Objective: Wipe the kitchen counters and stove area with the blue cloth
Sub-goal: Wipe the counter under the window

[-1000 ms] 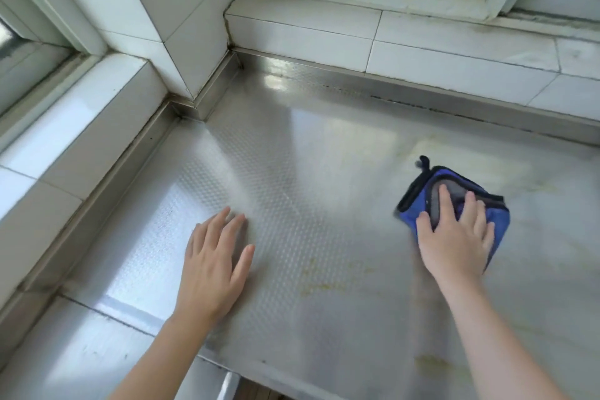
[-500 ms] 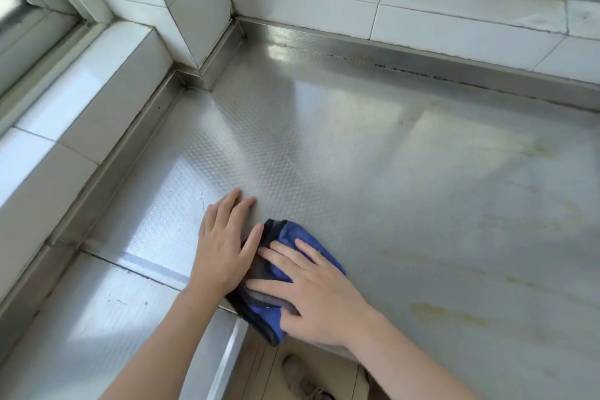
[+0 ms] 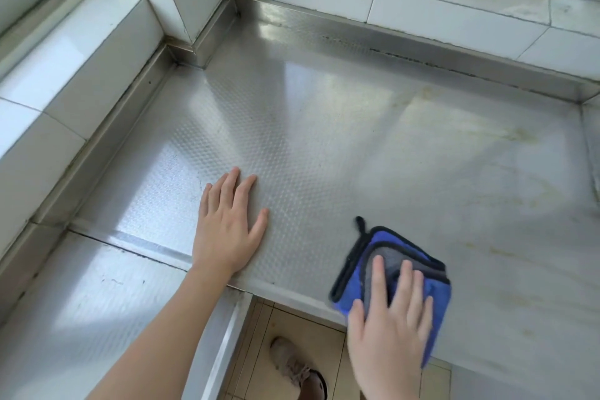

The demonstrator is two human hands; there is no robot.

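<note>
A stainless-steel desk [image 3: 324,127] with a dimpled surface carries yellowish streaks. A folded blue cloth [image 3: 376,256] lies at its front edge, a flat left hand [image 3: 227,230] resting left of the cloth.

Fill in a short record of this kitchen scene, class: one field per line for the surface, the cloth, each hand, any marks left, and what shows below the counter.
Surface: steel counter, embossed, set into a tiled corner
Cloth: blue cloth, folded, at the counter's front edge
Right hand: right hand presses flat on the cloth
Left hand: left hand rests flat on bare counter, apart from the cloth
Marks: yellowish stains towards the right
Below: shoe on floor tiles
</note>
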